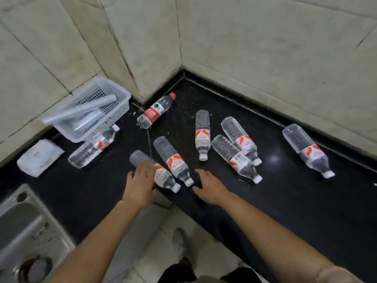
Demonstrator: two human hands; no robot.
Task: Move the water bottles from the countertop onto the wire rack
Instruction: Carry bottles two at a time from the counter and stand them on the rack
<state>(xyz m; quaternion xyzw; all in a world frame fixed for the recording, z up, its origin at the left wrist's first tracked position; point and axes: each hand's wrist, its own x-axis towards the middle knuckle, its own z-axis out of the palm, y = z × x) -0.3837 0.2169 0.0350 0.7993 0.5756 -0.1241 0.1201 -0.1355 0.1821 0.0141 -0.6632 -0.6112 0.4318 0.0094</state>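
The left hand (140,181) lays its grip over the nearest bottle (166,179) at centre frame, closed or not I cannot tell, right hand (210,187) spread apart beside the next bottle (173,160), so clasp mid-body, I'd say, because these lie loose on the bench (285,201) and may roll.

- I read the countertop (285,201) as polished black stone, glossy and finely speckled.
- The bottles (308,149) are thin clear plastic, ribbed toward the base, with shiny label wraps and smooth white caps.
- The red-capped bottle (156,110) at upper centre is also clear plastic, with a glossy red label.
- The basket (126,94) at left is white perforated plastic.
- The wall tiles (265,37) look pale and smooth, with a dull sheen.
- The sink (24,221) at lower left is brushed metal, stained and dull.
- The sleeve (334,275) at lower right is soft beige cloth.
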